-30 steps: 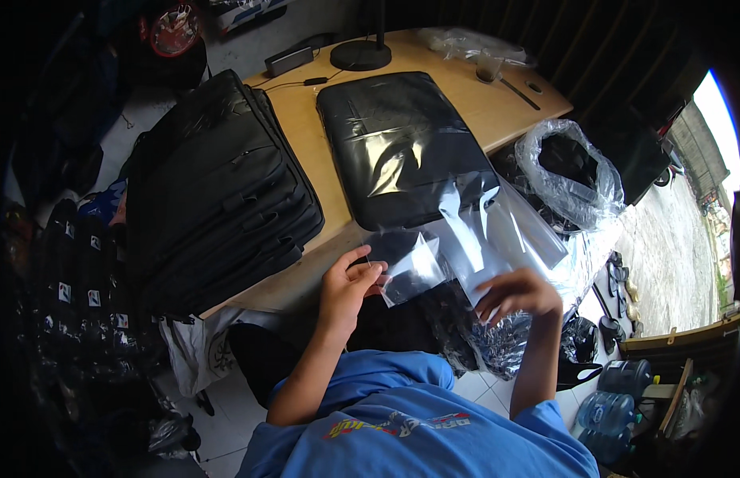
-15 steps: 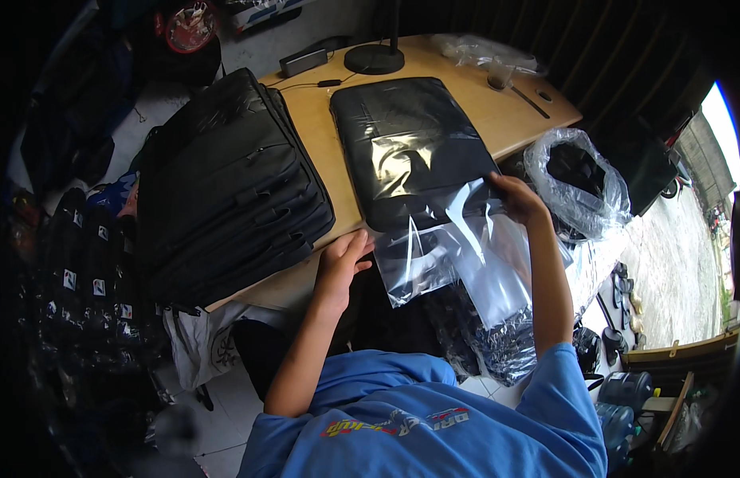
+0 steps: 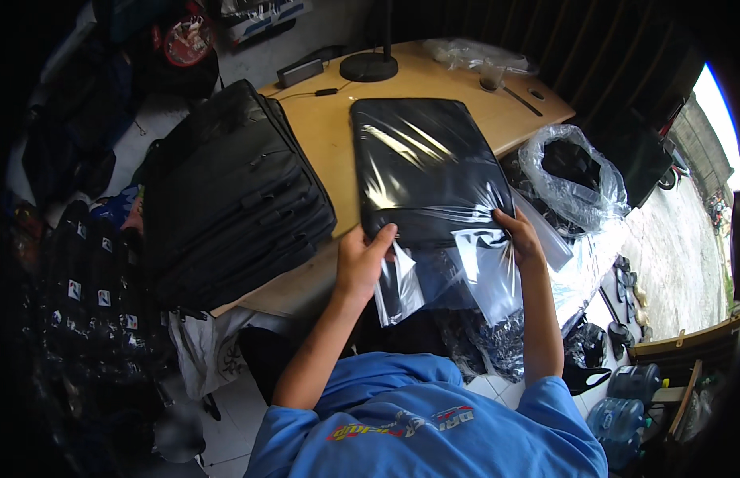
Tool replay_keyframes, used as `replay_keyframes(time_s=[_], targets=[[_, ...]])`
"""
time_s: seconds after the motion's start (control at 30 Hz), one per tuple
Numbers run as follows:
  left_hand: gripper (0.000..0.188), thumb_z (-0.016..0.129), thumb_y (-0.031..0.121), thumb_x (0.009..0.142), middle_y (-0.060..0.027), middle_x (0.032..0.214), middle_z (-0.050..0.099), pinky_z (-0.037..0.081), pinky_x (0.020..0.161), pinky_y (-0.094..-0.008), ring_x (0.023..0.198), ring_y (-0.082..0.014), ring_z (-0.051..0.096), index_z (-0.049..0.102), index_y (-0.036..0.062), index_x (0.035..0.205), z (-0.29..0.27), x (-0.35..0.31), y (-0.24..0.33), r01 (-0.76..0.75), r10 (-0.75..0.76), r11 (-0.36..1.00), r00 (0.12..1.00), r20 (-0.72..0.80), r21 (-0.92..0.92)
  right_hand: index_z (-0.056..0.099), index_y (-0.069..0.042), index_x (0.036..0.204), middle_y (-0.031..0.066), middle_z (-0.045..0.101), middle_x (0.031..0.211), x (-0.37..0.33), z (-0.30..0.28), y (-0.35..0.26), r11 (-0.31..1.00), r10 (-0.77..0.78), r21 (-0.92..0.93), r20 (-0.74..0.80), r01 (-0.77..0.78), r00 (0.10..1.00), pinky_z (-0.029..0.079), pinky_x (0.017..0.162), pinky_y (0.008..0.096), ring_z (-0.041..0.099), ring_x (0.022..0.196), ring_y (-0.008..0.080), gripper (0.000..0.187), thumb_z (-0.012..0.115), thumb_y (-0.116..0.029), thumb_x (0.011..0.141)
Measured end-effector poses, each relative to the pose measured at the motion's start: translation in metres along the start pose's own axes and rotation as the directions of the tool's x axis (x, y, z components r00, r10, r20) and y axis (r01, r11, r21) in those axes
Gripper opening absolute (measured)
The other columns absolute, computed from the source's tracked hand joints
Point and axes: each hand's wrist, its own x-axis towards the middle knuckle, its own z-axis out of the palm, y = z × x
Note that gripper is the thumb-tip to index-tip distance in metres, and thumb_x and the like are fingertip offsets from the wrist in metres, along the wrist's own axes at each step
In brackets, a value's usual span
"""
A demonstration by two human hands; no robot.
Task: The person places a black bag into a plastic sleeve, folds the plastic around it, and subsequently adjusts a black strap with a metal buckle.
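Observation:
A flat black bag (image 3: 425, 171) in a clear plastic sleeve lies at the near edge of the table, its near end jutting over. Loose clear plastic (image 3: 489, 267) hangs from that end toward my lap. My left hand (image 3: 363, 259) is closed on the near left corner, thumb on top. At the near right corner, my right hand (image 3: 520, 233) grips the sleeved bag, also with the thumb on top. The undersides of both grips are hidden. To the left stands a stack of several black bags (image 3: 234, 191), close to my left hand.
The wooden table (image 3: 318, 119) holds a round black stand base (image 3: 368, 68), a black adapter (image 3: 300, 73) with a cable, a clear cup (image 3: 491, 77) and crumpled plastic (image 3: 477, 56). An opened clear plastic sack (image 3: 537, 155) stands at the right. Blue water jugs (image 3: 617, 418) sit lower right.
My left hand has moved from beside the bag onto its near left corner. The sleeved bag has shifted right and nearer, and my right hand has moved lower along its right side.

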Motion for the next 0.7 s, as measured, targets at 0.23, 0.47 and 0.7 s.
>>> replay_keyframes(time_s=[0.23,0.47,0.7], targets=[[0.025,0.065,0.021,0.08,-0.0176,0.072,0.062,0.047,0.06,-0.0355,0.067,-0.03,0.063,0.057,-0.0022,0.086,0.044,-0.005,0.095,-0.474,0.439,0.798,0.88,0.181,0.373,0.046,-0.002,0.122,0.0136,0.06,0.107,0.005,0.006,0.007,0.972,-0.221,0.068,-0.071,0.226,0.973,0.054,0.08,0.0375,0.063,0.091,0.0254,0.04,0.059,-0.013,0.086],[0.024,0.066,0.019,0.083,-0.0122,0.063,0.059,0.041,0.049,-0.0287,0.052,-0.0124,0.056,0.056,-0.0028,0.082,0.004,-0.059,0.163,-0.682,0.694,0.639,0.711,0.117,0.356,0.037,-0.001,0.13,0.0147,0.056,0.115,0.026,0.107,-0.05,0.9,-0.435,0.115,0.176,0.42,0.883,0.049,0.085,0.0368,0.058,0.101,0.0254,0.053,0.06,-0.023,0.087],[0.021,0.064,0.003,0.082,-0.0076,0.093,0.064,0.05,0.06,-0.0216,0.072,-0.0088,0.059,0.057,-0.0028,0.102,-0.059,-0.146,0.205,-0.818,0.903,0.429,0.405,-0.146,0.382,0.05,0.005,0.117,0.0121,0.062,0.101,0.02,0.29,-0.085,0.916,-0.221,-0.122,0.641,0.382,0.735,0.052,0.076,0.031,0.063,0.088,0.0178,0.043,0.058,-0.026,0.088]])
